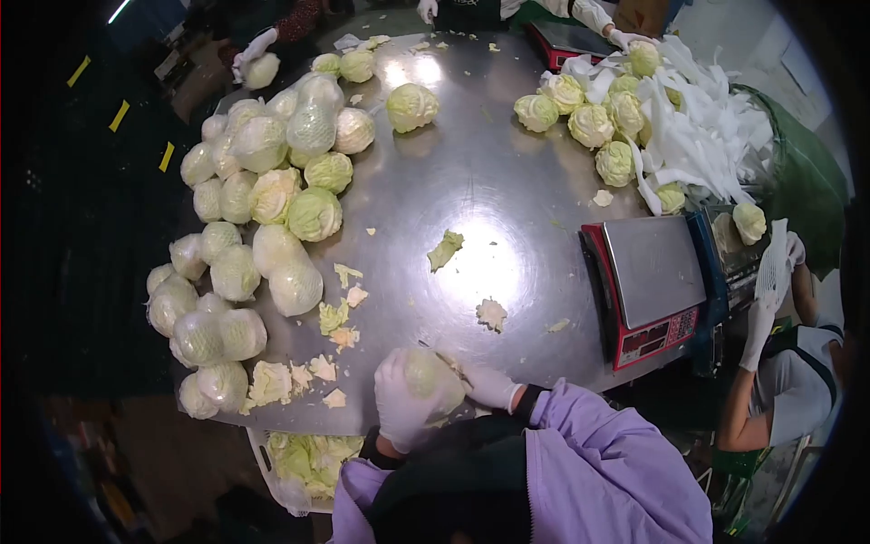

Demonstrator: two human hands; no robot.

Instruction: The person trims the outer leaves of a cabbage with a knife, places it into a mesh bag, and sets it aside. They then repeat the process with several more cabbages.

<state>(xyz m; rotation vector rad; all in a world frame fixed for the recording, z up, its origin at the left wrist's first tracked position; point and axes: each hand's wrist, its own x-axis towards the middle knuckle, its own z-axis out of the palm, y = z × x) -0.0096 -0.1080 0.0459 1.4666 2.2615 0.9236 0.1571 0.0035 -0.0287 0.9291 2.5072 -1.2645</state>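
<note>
At the table's near edge, my gloved left hand (400, 405) is wrapped round the left side of a pale green cabbage (426, 374). On the cabbage's right, my gloved right hand (490, 386) is closed on a small knife (449, 362), whose dark blade lies by the cabbage's upper right side. Trimmed leaf pieces (272, 383) are scattered on the metal table (408, 245) to the left. A green leaf (445, 250) and a pale leaf scrap (491, 315) lie beyond my hands.
Net-wrapped cabbages (234, 272) are piled at left. A red scale (652, 272) stands at right. Loose cabbages (591, 125) and white netting (698, 127) lie at back right. A leaf-filled crate (263, 458) is below the near edge. Co-workers' gloved hands (759, 317) show at right and the far side.
</note>
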